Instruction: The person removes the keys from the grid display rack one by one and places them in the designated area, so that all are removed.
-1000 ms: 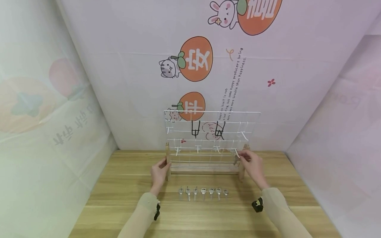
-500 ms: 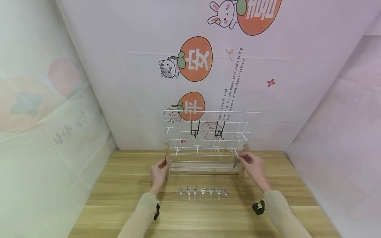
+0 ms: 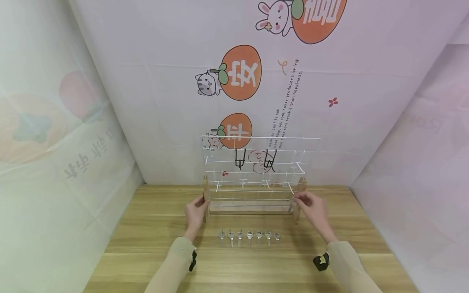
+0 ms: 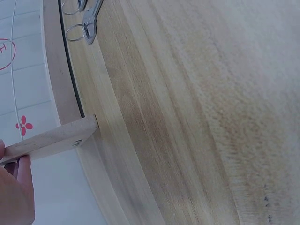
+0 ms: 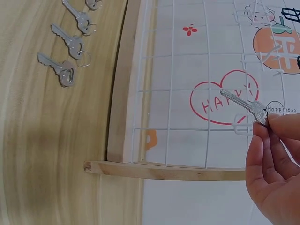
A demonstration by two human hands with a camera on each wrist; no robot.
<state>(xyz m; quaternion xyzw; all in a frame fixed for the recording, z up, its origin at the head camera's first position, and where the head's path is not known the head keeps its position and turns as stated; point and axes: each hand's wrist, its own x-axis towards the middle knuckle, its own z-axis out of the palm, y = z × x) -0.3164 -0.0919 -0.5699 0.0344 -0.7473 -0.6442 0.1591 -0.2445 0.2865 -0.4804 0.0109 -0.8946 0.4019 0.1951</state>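
Note:
My left hand [image 3: 195, 211] grips the left wooden post [image 3: 206, 199] of a white wire grid rack [image 3: 261, 138]. Between thumb and fingers, my right hand [image 3: 313, 206] pinches a silver key [image 5: 257, 112] by its head. A thin ring hangs at that head, and the blade points away from the fingers. In the head view this hand is beside the rack's right post [image 3: 301, 188], just below the tip of a white hook [image 3: 290, 187]. Whether the ring touches the hook cannot be made out. Several more keys [image 3: 250, 235] lie in a row before the rack.
More white hooks [image 3: 243, 183] and two black hooks [image 3: 239, 158] are on the grid. A wooden bar [image 3: 253, 210] joins the posts at the bottom. The rack stands on a wooden table [image 3: 234, 270], with printed white cloth [image 3: 176, 122] behind and at both sides.
My right hand has moved slightly down and away from the lower right hook, with the key still pinched. The left hand stays on the post.

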